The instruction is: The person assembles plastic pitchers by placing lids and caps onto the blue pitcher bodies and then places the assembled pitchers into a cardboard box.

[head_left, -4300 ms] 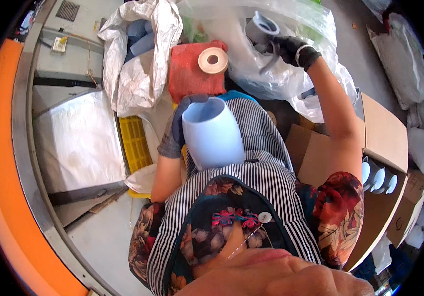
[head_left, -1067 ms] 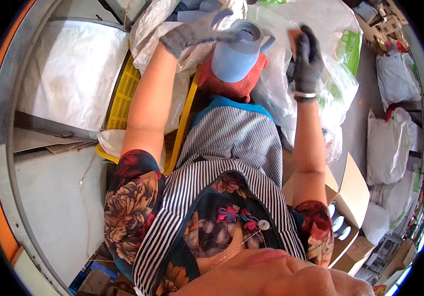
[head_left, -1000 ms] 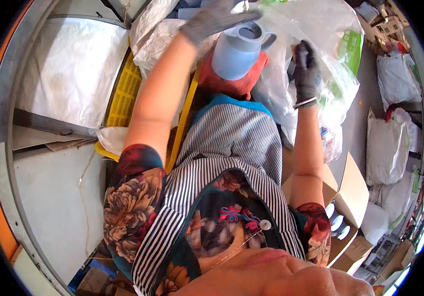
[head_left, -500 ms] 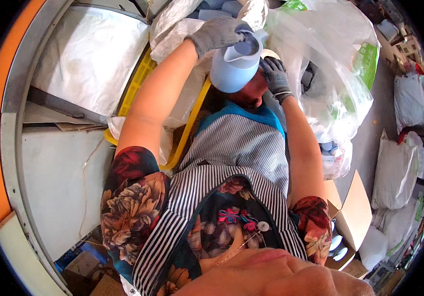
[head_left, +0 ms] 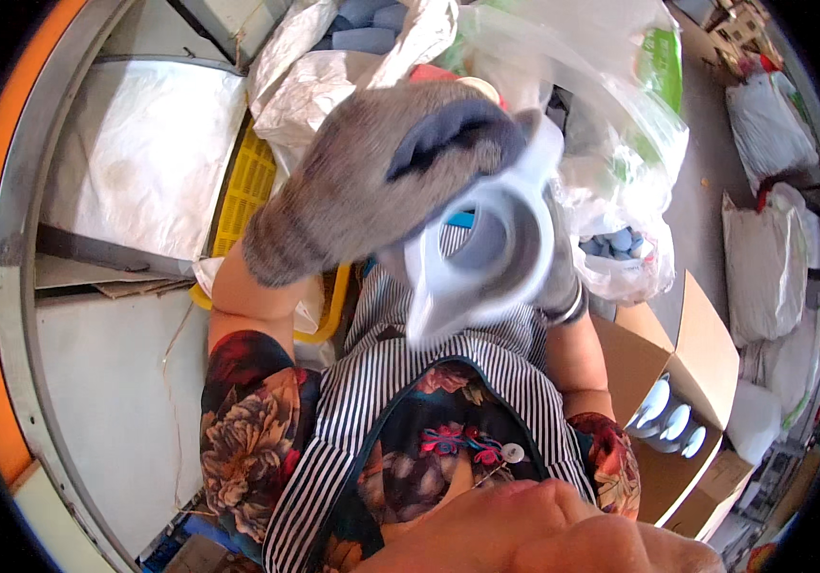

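Observation:
Close in front of me is a pale blue jug [head_left: 534, 215], tipped so that its round mouth and pointed spout face up at me. Motion blurs it. My left hand [head_left: 400, 167], in a grey knit glove with a dark palm, is closed on the upper side of the jug. My right hand [head_left: 561, 277], gloved too, is at the jug's right side; its fingers are hidden behind the jug, so their grip does not show. A striped apron [head_left: 386, 310] lies below the jug.
A white sack [head_left: 309, 95] of blue-grey parts and a yellow crate [head_left: 249, 181] stand at the left. Clear plastic bags [head_left: 620, 191] bulge at the right. Nearer on the right, an open cardboard box [head_left: 701, 358] holds several pale blue pieces. Filled white sacks [head_left: 763, 258] line the far right.
The jug has come up and nearer to me, its mouth tipped further toward me. My left hand has risen with it, and my right hand has drawn back beside it.

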Motion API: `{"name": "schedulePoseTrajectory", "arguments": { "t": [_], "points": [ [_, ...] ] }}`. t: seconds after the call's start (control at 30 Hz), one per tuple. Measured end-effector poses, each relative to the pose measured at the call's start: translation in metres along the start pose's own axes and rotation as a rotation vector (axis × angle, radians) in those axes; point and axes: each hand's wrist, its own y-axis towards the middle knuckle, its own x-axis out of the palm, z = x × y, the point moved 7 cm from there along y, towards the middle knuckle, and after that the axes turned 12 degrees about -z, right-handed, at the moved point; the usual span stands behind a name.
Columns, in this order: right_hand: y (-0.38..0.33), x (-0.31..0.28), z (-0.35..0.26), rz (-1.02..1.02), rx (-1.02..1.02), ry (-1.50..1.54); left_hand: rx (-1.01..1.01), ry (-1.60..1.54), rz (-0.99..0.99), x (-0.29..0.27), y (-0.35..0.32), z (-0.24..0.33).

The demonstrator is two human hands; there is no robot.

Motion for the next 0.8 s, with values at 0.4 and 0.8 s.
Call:
{"name": "schedulePoseTrajectory", "arguments": {
  "t": [0.4,0.8],
  "points": [
    [-0.059,0.016,0.015,-0.012,0.215,0.72,-0.096,-0.238,0.009,0.062,-0.014,-0.03],
    [-0.083,-0.029,-0.011,0.247,0.12,0.46,-0.147,-0.092,-0.042,0.137,-0.059,-0.134]
  ]
}}
